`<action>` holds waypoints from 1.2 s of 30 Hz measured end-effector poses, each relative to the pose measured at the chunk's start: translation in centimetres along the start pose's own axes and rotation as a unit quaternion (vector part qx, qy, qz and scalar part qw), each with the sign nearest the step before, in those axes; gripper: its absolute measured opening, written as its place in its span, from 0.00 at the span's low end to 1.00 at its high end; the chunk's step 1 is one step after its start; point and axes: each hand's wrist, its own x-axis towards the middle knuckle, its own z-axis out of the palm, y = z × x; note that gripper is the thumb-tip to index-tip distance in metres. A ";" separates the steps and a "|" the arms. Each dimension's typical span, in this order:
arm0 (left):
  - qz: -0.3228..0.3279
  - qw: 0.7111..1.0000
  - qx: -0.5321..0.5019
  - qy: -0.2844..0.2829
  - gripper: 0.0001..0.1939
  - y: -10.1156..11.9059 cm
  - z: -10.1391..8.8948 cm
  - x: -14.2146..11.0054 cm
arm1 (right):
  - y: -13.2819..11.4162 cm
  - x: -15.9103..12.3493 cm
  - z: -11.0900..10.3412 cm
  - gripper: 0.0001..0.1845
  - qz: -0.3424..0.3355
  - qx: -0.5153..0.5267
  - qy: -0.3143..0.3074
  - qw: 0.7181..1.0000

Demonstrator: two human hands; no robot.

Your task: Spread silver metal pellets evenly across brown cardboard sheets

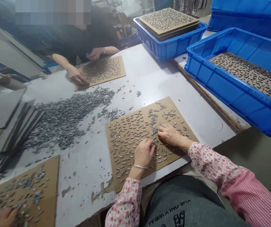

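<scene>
A brown board [135, 170] lies on the table in front of me, spread with small grey spindle-shaped metal pieces [123, 143]. Over its middle, my left hand [145, 153] has its fingers curled and thumb and forefinger pinched near the pieces; whatever they hold is hidden. My right hand [170, 135] rests on the board just beyond, fingers bent together at a small cluster of metal pieces [154, 130]. Looser clumps lie toward the far edge, while the pieces on the left part sit apart in rough rows.
A large heap of metal pieces [71, 115] covers the table's left middle, beside stacked boards [14, 135]. Opposite, a co-worker handles another board [118, 67]; another person's hand [2, 217] is at lower left. Blue crates [220, 75] with filled boards stand right.
</scene>
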 end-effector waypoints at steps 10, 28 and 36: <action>0.045 0.997 0.048 0.030 0.08 0.3 1.8 0.4 | 0.1 -1.9 -1.0 0.10 0.027 0.037 -0.062 0.997; 0.100 0.986 0.129 0.024 0.12 0.3 1.8 0.0 | -1.6 0.1 -0.1 0.09 0.086 0.070 -0.040 0.993; 0.022 0.999 0.026 0.027 0.10 -1.5 -0.1 -0.3 | -2.2 0.8 -0.3 0.12 0.056 0.057 -0.072 0.994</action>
